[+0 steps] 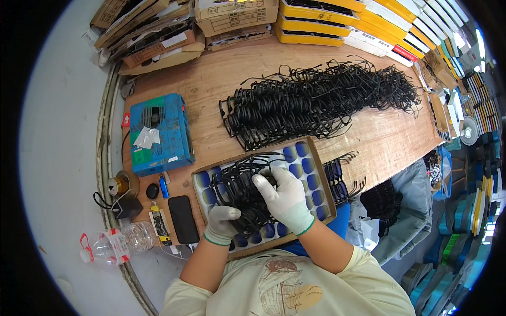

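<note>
A bundle of black eyeglass frames [240, 192] is held between my two gloved hands, above a cardboard tray [325, 179]. Rows of round blue and yellowish lenses [312, 181] lie in that tray, partly covered by the bundle. My left hand [221, 224] grips the near left side of the bundle, its thumb lying across the front. On the right side, my right hand [282, 195] closes round the frames with its thumb bent over them. Both gloves are white with green cuffs. Beyond the tray stretches a long heap of black eyeglass frames [316, 102].
To the left are a blue box-shaped device [161, 134], a black phone [183, 218], a yellow cutter [160, 225] and a plastic bottle [118, 244]. Dark-lensed glasses [337, 179] lie right of the tray. Cardboard boxes [237, 18] and yellow trays [311, 26] line the back.
</note>
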{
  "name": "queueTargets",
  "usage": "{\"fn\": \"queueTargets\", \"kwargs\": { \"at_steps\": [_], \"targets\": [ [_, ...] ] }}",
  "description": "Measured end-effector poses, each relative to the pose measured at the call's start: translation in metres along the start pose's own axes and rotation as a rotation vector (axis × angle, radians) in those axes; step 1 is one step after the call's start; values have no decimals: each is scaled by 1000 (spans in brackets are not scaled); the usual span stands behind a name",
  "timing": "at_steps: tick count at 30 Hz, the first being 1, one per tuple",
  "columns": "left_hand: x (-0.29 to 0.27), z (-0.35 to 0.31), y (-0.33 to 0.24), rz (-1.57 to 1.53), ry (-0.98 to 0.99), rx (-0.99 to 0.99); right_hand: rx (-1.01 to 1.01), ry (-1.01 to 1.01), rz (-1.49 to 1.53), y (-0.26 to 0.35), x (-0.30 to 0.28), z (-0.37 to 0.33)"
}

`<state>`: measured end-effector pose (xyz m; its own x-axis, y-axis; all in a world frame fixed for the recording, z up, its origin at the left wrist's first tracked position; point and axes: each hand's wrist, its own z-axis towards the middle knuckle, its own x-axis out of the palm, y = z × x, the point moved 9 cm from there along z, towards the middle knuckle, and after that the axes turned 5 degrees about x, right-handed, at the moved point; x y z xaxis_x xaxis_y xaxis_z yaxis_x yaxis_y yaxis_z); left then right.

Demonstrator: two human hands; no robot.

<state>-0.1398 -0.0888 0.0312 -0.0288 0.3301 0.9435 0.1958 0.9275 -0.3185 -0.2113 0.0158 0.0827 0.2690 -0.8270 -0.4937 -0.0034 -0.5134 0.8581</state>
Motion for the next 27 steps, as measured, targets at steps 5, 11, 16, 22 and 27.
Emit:
{"fn": "queueTargets", "kwargs": {
  "at_steps": [5, 11, 16, 22, 27],
  "targets": [
    [-2, 0, -1, -94, 40, 6, -179, 17, -35, 24, -3, 9],
    [-19, -5, -14, -193, 43, 94, 62, 234, 225, 3, -12, 21],
    [-30, -6, -20, -65, -38, 94, 109, 387, 180, -10, 3, 4],
    [-23, -4, -21, -163, 44, 102, 254, 440, 333, -31, 19, 0],
    [-11, -3, -23, -137, 77, 76, 185, 370, 359, -27, 11, 3]
  ]
}}
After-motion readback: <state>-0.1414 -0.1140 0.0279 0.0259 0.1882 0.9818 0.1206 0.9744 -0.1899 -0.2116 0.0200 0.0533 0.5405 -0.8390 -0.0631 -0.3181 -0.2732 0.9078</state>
